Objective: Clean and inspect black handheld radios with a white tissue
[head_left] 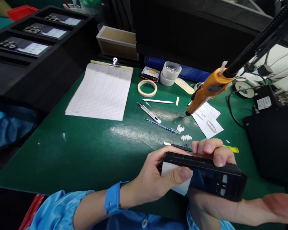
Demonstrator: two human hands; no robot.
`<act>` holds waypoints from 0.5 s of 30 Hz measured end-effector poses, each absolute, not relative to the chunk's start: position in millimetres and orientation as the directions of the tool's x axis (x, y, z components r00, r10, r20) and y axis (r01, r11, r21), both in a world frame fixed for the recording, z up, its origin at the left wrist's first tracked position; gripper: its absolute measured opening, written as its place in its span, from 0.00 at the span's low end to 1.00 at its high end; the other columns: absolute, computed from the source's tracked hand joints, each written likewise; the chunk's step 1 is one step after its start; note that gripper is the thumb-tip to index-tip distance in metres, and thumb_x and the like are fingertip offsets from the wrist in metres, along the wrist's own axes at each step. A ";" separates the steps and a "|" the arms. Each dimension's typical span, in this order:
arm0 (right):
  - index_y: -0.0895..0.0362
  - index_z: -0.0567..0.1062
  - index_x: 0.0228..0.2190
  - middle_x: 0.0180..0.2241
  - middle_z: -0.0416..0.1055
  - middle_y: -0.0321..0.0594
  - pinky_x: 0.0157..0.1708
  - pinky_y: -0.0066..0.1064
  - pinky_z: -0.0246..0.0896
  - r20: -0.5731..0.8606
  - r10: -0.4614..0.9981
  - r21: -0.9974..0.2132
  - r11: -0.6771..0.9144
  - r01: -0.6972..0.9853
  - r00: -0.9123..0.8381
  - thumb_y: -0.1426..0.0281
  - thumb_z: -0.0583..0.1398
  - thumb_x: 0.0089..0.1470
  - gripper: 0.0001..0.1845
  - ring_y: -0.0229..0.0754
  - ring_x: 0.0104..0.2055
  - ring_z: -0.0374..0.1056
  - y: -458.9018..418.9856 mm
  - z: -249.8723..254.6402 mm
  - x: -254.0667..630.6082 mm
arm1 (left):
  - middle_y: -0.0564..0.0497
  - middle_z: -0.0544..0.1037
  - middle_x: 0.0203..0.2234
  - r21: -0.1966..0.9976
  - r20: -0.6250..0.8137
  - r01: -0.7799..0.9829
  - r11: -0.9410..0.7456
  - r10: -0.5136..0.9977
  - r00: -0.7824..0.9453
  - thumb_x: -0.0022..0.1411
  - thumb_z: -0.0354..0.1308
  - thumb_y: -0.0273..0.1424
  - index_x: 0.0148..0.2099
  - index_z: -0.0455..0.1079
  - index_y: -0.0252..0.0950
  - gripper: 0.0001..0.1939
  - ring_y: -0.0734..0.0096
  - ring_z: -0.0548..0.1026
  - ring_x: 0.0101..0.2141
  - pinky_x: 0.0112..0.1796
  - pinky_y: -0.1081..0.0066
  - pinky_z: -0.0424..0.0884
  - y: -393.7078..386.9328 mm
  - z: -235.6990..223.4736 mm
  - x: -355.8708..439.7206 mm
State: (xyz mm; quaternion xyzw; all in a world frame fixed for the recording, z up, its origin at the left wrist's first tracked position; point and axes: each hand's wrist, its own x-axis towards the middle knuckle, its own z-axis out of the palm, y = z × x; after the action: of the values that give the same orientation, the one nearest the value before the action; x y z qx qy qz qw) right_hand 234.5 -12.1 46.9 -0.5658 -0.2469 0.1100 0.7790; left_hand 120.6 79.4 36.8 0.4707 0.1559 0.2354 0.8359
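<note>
A black box-shaped handheld device with a dark glossy face and light-coloured buttons is held up over the front of the bench. My left hand, with a blue strap on its wrist, grips the device's left end. Its thumb presses a white piece of paper or cloth against the face. My right hand supports the device from behind and below. Its fingers curl over the top edge, while the thumb sticks out to the right, off the device. A black pen-like stick lies just behind, partly hidden by the hands.
An orange electric screwdriver hangs over the green mat. Behind my hands lie a blue pen, a craft knife and a tape roll. A clipboard with forms lies left; a black case stands right.
</note>
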 end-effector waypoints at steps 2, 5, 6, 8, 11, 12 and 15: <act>0.51 0.70 0.27 0.37 0.63 0.38 0.47 0.48 0.68 0.285 0.438 -0.936 0.317 0.150 0.852 0.36 0.65 0.66 0.34 0.49 0.39 0.64 -13.6 46.7 236.2 | 0.46 0.88 0.39 0.860 -0.059 -0.222 0.458 0.523 0.850 0.67 0.80 0.41 0.48 0.85 0.35 0.16 0.66 0.83 0.37 0.41 0.71 0.79 79.7 37.7 119.9; 0.50 0.71 0.24 0.34 0.59 0.38 0.49 0.49 0.68 0.326 0.435 -0.932 0.294 0.210 0.839 0.32 0.63 0.65 0.37 0.49 0.38 0.63 -15.3 48.6 241.8 | 0.48 0.85 0.37 0.859 -0.091 -0.179 0.481 0.486 0.869 0.68 0.80 0.43 0.49 0.84 0.35 0.18 0.69 0.79 0.34 0.37 0.73 0.76 77.6 36.5 118.1; 0.50 0.71 0.22 0.33 0.59 0.38 0.49 0.49 0.68 0.329 0.436 -0.932 0.294 0.213 0.838 0.31 0.63 0.64 0.38 0.49 0.37 0.63 -15.4 49.6 243.9 | 0.49 0.84 0.36 0.858 -0.100 -0.162 0.487 0.468 0.878 0.69 0.79 0.44 0.50 0.83 0.35 0.19 0.70 0.78 0.32 0.35 0.73 0.74 76.5 35.6 117.5; 0.50 0.71 0.21 0.32 0.60 0.38 0.48 0.49 0.69 0.299 0.460 -0.940 0.292 0.176 0.836 0.29 0.64 0.61 0.41 0.49 0.37 0.64 -14.6 51.6 247.0 | 0.51 0.81 0.34 0.855 -0.119 -0.130 0.503 0.434 0.893 0.70 0.78 0.46 0.51 0.82 0.35 0.21 0.71 0.77 0.30 0.33 0.73 0.72 74.6 33.5 116.7; 0.51 0.73 0.20 0.31 0.64 0.39 0.45 0.48 0.70 0.254 0.454 -0.947 0.297 0.124 0.854 0.27 0.63 0.60 0.42 0.50 0.37 0.67 -11.6 52.3 247.2 | 0.50 0.82 0.36 0.854 -0.140 -0.114 0.508 0.435 0.890 0.71 0.77 0.49 0.52 0.81 0.36 0.22 0.71 0.78 0.31 0.33 0.73 0.73 74.2 32.3 117.5; 0.51 0.74 0.21 0.31 0.64 0.39 0.44 0.47 0.70 0.265 0.446 -0.941 0.314 0.128 0.855 0.27 0.62 0.61 0.42 0.49 0.37 0.67 -10.5 51.9 246.0 | 0.49 0.84 0.38 0.860 -0.136 -0.123 0.495 0.455 0.880 0.71 0.77 0.49 0.52 0.80 0.36 0.22 0.69 0.79 0.33 0.34 0.73 0.75 74.8 32.5 118.3; 0.50 0.82 0.29 0.30 0.64 0.37 0.43 0.47 0.72 0.276 0.428 -0.927 0.355 0.121 0.861 0.28 0.61 0.64 0.39 0.49 0.35 0.67 -8.6 49.5 239.9 | 0.47 0.86 0.41 0.894 -0.105 -0.154 0.421 0.531 0.841 0.70 0.77 0.50 0.50 0.80 0.37 0.22 0.65 0.83 0.40 0.41 0.71 0.79 76.9 34.5 121.0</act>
State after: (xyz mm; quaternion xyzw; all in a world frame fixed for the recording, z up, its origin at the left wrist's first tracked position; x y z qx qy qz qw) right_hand 239.9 -8.6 49.5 -0.5593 -0.2453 0.0976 0.7858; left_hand 121.0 76.9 34.5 0.4962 0.1899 0.2083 0.8212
